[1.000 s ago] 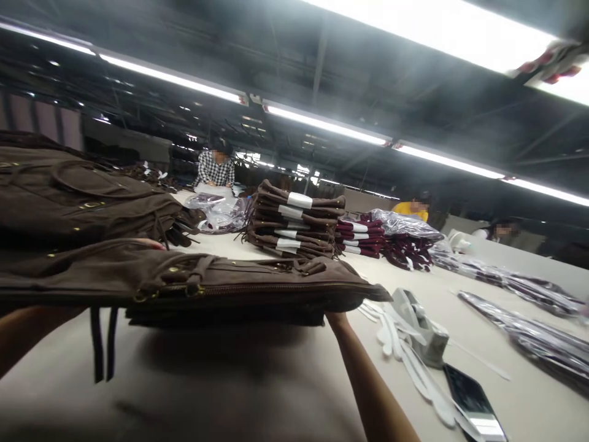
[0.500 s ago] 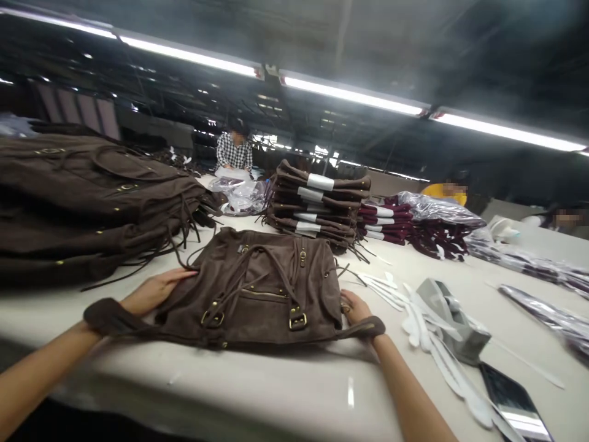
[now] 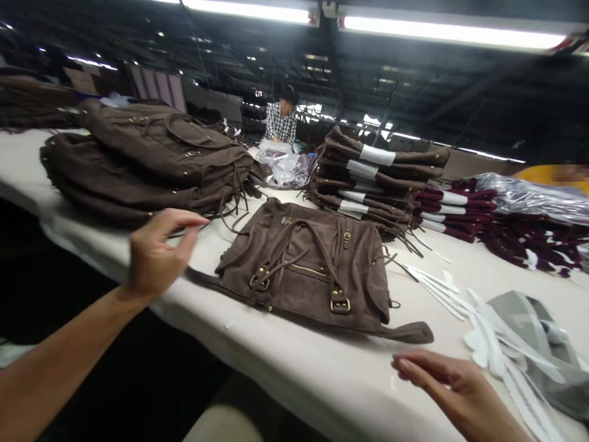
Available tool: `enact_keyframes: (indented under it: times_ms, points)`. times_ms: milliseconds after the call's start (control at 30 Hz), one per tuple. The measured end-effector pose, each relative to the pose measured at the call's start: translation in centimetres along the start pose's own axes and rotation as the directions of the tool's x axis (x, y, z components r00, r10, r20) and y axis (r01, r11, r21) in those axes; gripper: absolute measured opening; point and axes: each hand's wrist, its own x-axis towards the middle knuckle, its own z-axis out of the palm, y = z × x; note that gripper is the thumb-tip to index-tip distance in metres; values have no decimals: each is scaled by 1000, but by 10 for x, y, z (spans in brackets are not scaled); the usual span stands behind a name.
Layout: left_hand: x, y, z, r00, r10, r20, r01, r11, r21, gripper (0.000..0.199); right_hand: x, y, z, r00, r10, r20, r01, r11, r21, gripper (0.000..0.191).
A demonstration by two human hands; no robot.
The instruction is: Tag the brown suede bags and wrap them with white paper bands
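Observation:
A dark brown bag (image 3: 306, 264) with looped handles, brass buckles and a front zip lies flat on the table in front of me. My left hand (image 3: 161, 255) hovers left of it, near the pile of bags, thumb and forefinger apart and nothing between them. Beyond the bag's lower right corner is my right hand (image 3: 453, 383), fingers loosely bent and the thumb close to them, with nothing visible in it. Neither hand touches the bag. One wide strap end (image 3: 409, 332) sticks out at its right, towards my right hand.
A heap of brown bags (image 3: 151, 166) rises at left. Behind the bag stands a stack of folded brown bags (image 3: 377, 178) with white bands; maroon ones (image 3: 455, 212) lie beside it. White strips (image 3: 492, 344) and a grey tape dispenser (image 3: 538, 344) are at right. A co-worker (image 3: 281, 123) stands across the table.
Both hands have let go of the bag's sides and moved away from it, and the straps have slipped off my wrists. The view has turned left.

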Motion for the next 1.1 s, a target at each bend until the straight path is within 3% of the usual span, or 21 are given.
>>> enact_keyframes:
  times_ms: [33,67,133,167,233,300,367,500,667,767,933,1100]
  points:
    - [-2,14,4,964,172,201,-173,985,-14,19,5,-15,3,993,-91,-71,91,996,-2,27]
    - [-6,25,11,879,276,390,-284,958,-37,23,14,-27,9,972,-190,-141,188,982,-29,27]
    - [-13,33,26,708,342,617,-374,924,-84,36,35,-39,25,906,-375,-196,353,925,-140,31]
    - [-18,31,33,640,329,694,-376,922,-90,45,46,-39,35,883,-439,-168,406,892,-199,34]
    - [-28,20,44,549,285,786,-357,930,-88,59,66,-32,53,862,-505,-49,470,831,-298,42]
    - [-39,8,48,511,247,823,-334,940,-74,64,80,-21,66,857,-514,30,488,793,-365,47]
    - [-47,1,49,522,244,817,-328,942,-72,61,87,-13,73,854,-519,38,490,776,-396,44]
    - [-56,2,49,588,260,766,-291,952,-99,40,96,-11,69,855,-518,-32,484,819,-308,29]
    - [-55,10,56,697,167,697,-65,983,-171,30,113,-14,56,913,-408,-23,399,902,-162,26]
    - [-57,7,61,740,110,664,25,981,-190,29,117,-15,52,931,-366,-4,363,925,-114,26]
    - [-67,-13,66,740,91,666,70,975,-211,28,107,-20,55,926,-372,-61,365,926,-98,21]
    - [-73,-43,71,754,138,642,-4,978,-207,39,104,-19,58,909,-405,-97,394,912,-118,20]
